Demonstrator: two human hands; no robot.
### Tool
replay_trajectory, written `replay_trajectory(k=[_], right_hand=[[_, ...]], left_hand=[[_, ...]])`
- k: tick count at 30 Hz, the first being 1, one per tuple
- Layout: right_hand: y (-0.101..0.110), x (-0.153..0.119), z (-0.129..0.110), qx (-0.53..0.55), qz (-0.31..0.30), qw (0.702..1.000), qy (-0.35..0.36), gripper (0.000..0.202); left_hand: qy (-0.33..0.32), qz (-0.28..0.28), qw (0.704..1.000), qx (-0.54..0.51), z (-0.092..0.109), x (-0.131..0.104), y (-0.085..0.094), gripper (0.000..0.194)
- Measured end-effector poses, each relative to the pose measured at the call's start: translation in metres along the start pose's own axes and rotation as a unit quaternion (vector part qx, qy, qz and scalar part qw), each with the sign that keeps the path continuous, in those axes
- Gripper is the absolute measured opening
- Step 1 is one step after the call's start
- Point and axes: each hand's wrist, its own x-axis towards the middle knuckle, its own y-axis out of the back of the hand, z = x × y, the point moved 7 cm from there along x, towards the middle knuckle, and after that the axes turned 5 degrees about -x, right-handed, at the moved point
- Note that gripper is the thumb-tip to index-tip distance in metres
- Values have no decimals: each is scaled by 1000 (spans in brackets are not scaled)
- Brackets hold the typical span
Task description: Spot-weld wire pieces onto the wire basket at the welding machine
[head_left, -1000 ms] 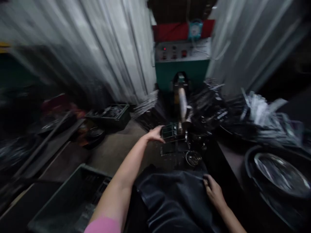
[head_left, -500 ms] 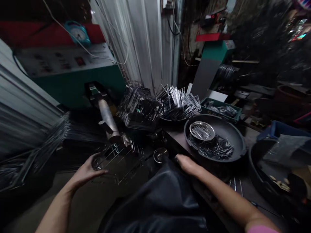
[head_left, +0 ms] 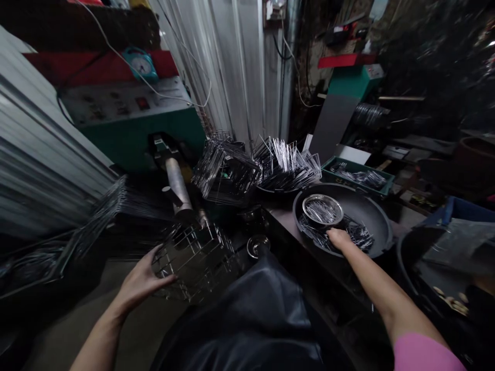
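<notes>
While your left hand (head_left: 141,281) grips the wire basket (head_left: 193,257) under the machine's rod (head_left: 176,183), your right hand's (head_left: 338,238) curled fingers in the black pan's (head_left: 381,226) loose wires (head_left: 358,238) risk pricks.

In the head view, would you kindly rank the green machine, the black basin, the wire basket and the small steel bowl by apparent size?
1. green machine
2. black basin and wire basket: look alike, and the basket is nearer, so unranked
3. small steel bowl

Head-worn view, forward and downward
</notes>
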Motion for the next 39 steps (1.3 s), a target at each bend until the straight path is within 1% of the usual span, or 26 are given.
replay_trajectory(k=[3,5,7,10,12,13,14,15,16,17,18,19,20,21,22,24,25,27,29,31,32,34,35,36,37,39], right_hand=[[-6,-4,3,-11,-2,1000,11,33],[-6,-6,4,-14,-2,1000,18,32],[0,-9,4,-18,-4,1000,22,29],[14,-18,4,-27,-4,1000,16,26],[30,-27,0,-33,14,999,11,28],[41,-33,-8,-31,34,999,16,28],[53,-41,-21,-7,70,997,30,27],[72,-52,-38,65,144,986,50,25],[90,-66,-61,158,220,958,97,25],[106,-83,-91,254,269,912,176,23],[120,-99,-123,327,303,860,248,22],[131,-114,-157,370,316,816,311,22],[139,-127,-191,388,320,785,362,23],[146,-136,-222,389,328,766,392,23],[151,-143,-250,368,338,760,416,24],[154,-150,-300,272,323,787,450,35],[153,-152,-318,211,306,805,462,46],[145,-152,-340,101,258,836,474,64],[140,-151,-344,54,217,850,477,65],[144,-151,-340,99,208,847,480,54],[150,-151,-335,148,217,836,482,48],[166,-151,-325,258,248,799,484,37],[173,-151,-321,300,260,781,483,32],[178,-150,-318,323,266,770,482,29],[182,-149,-317,329,266,767,482,27],[184,-149,-317,301,257,779,487,29]], left_hand=[[-12,-18,1000,1,3,-6,-6,81],[-28,-8,1000,9,9,-11,-8,82],[-56,9,998,20,20,-19,-8,81],[-101,24,993,53,45,-32,-9,84],[-109,22,990,91,62,-37,-10,85],[-104,18,988,109,68,-37,-11,86],[-97,10,987,124,74,-37,-13,88],[-90,6,986,137,79,-36,-15,88],[-83,4,986,147,83,-34,-16,88],[-78,3,985,154,88,-33,-18,87],[-74,5,985,158,92,-33,-19,86],[-71,8,985,159,96,-33,-20,85],[-69,12,985,158,100,-33,-21,85],[-69,17,985,156,103,-34,-22,85],[-69,23,986,153,106,-35,-21,85],[-69,38,986,148,111,-38,-19,84],[-68,46,986,146,112,-39,-17,83],[-62,62,986,142,110,-42,-13,81],[-59,74,986,136,107,-43,-10,81],[-64,78,987,128,104,-42,-10,81],[-69,77,987,124,103,-42,-10,80],[-80,72,988,114,102,-42,-11,80],[-82,70,988,109,102,-41,-11,79],[-83,68,989,106,102,-41,-11,80],[-81,67,989,106,102,-41,-11,80],[-74,64,989,109,100,-41,-10,82]])
